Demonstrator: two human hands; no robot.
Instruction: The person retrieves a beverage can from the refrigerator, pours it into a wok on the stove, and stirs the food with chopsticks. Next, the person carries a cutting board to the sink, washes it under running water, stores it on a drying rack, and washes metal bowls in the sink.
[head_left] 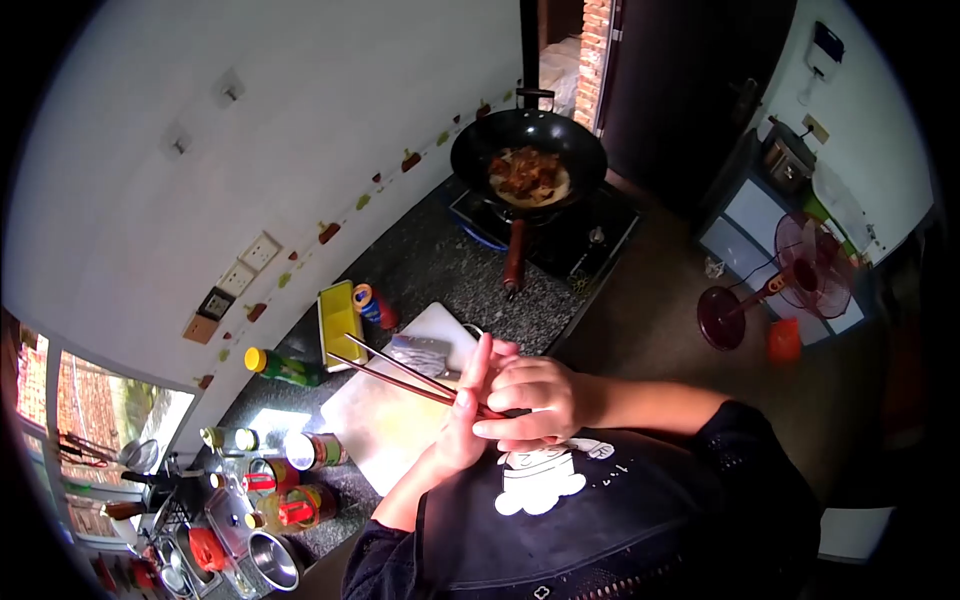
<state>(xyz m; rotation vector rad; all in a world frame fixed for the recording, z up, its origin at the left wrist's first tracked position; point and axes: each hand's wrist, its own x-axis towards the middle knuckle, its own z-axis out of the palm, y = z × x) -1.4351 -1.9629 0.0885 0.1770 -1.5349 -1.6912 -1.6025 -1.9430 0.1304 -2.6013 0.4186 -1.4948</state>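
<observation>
Foreground: a pair of chopsticks (pixel 397 376), slender and reddish brown with darker tips, lies just beyond a dark apron (pixel 600 510) printed with a white cartoon figure. The two sticks slant toward the far left; their tips are slightly apart, above the left part of the cutting board, and their near ends disappear between the hands. The left hand (pixel 465 425) rises from the near left, index finger extended upward; its grip pinches the sticks beneath the thumb. The right hand (pixel 537 402), its forearm reaching in from the right, overlaps the left with bent fingers; whether its own grip closes on the sticks cannot be told.

Middle ground: the pale cutting board (pixel 372 430) rests on a dark speckled table (pixel 440 285) and carries a greyish object (pixel 420 354), its form unclear in the glare. To the left stand jars (pixel 315 451); a green bottle (pixel 290 370) with a yellow cap lies near a yellow tray (pixel 337 325).

Background: a black wok (pixel 575 140) sits on the stove (pixel 590 255), its brown handle pointing nearward, with browned food (pixel 530 178) inside. At far right stands a dark red fan (pixel 800 275).
</observation>
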